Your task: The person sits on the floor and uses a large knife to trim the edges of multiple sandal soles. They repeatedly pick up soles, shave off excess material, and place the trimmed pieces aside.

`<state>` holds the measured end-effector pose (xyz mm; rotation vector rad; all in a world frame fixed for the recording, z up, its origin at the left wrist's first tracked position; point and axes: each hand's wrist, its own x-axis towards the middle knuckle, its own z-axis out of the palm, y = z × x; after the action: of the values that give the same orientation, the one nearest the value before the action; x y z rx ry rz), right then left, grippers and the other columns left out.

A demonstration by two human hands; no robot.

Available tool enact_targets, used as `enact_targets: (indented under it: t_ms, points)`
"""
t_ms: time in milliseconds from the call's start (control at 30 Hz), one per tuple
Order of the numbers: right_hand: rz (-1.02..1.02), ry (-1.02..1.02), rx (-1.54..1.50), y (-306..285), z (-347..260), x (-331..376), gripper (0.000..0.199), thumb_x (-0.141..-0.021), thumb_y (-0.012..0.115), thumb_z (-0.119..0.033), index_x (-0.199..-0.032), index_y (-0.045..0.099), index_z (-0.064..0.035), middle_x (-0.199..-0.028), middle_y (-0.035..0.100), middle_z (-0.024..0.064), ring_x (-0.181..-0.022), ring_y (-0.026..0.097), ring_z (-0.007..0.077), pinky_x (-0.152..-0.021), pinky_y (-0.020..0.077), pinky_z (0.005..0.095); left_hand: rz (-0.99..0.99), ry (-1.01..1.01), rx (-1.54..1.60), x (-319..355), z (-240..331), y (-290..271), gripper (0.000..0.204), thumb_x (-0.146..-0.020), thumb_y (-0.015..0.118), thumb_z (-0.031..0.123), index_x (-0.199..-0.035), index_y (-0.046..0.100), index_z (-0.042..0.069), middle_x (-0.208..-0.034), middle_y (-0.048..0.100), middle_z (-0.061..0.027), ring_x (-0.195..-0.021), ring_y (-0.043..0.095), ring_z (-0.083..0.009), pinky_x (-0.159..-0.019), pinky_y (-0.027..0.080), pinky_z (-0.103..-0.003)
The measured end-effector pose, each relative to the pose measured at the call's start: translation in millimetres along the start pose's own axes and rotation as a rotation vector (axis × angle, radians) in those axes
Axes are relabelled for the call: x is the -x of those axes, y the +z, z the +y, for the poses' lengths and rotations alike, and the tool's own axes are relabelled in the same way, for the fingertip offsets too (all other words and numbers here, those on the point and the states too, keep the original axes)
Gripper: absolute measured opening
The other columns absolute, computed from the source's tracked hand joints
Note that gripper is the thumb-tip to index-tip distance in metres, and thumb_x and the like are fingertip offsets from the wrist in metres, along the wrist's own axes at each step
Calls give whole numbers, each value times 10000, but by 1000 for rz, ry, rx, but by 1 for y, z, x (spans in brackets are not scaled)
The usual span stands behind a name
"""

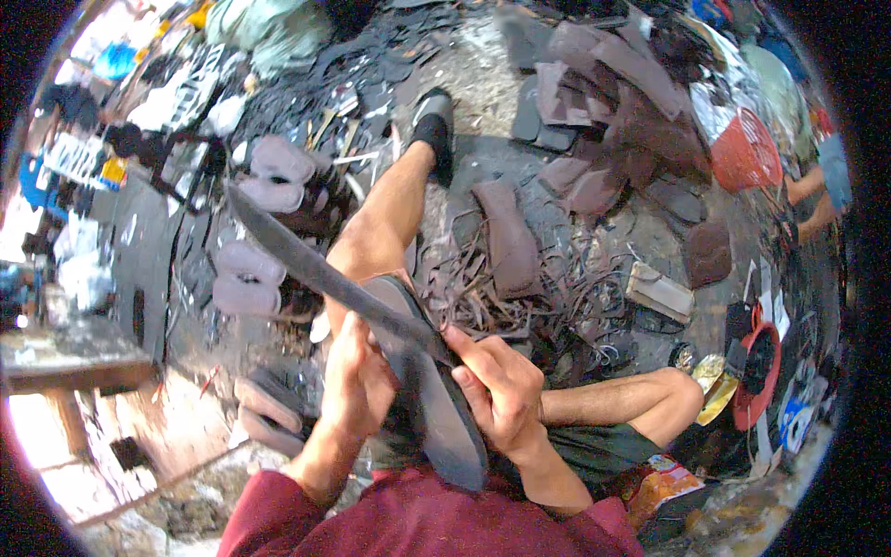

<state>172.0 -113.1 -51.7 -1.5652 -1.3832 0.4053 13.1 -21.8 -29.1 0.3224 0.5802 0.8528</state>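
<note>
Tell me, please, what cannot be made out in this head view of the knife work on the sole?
- The knife handle: hidden inside the right hand.
- The near end of the dark shoe sole: covered by both hands and the red sleeves.
- The left hand fingertips: tucked behind the sole.
- A second person at the right edge: cut off by the fisheye rim.

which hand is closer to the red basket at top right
Right. The right hand grips the knife handle on the red basket's side; the left hand sits farther left, behind the dark sole.
</note>
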Motion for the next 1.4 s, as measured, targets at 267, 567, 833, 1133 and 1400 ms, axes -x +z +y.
enact_targets:
  t_ms: [267, 567, 833, 1133, 1400]
  points:
    - [-76, 242, 20, -14, 29, 136, 387, -886, 669, -187, -1270, 670, -135, -908, 621, 105, -817, 608, 311, -723, 489, 400, 268, -357, -129, 10, 19, -1, 281, -973, 649, 328, -1156, 635, 116, -993, 699, -8, -859, 668, -150, -781, 553, -334]
    - [-159, 160, 80, -34, 43, 64, 414, -869, 694, -155, -1281, 667, -140, -790, 583, 96, -697, 585, 293, -627, 494, 407, 59, -357, -372, 3, 13, -24, 324, -936, 717, 236, -1184, 644, 42, -1044, 714, -56, -872, 680, -140, -771, 565, -321]
    - [-648, 50, 148, -76, 23, -64, 472, -924, 619, -170, -1388, 560, -101, -796, 654, 148, -617, 628, 334, -554, 490, 423, -33, -477, -648, -11, 20, -7, 287, -899, 766, 160, -1124, 703, -6, -964, 737, -50, -838, 673, -105, -754, 557, -268]
    - [-462, 545, -176, -97, 33, -59, 492, -1046, 464, -297, -1463, 438, -37, -829, 624, 64, -649, 550, 146, -613, 474, 282, -113, -120, -1103, -17, 54, 3, 324, -925, 728, 171, -1187, 641, 1, -1035, 714, -50, -868, 662, -97, -780, 560, -276]
    - [246, 320, -91, -88, 50, 80, 467, -1070, 410, -291, -1435, 442, -2, -975, 562, 80, -889, 523, 169, -830, 437, 316, 243, 445, -454, -57, 32, 52, 512, -870, 705, 125, -1322, 513, -18, -1224, 636, -119, -1133, 618, -275, -977, 521, -379]
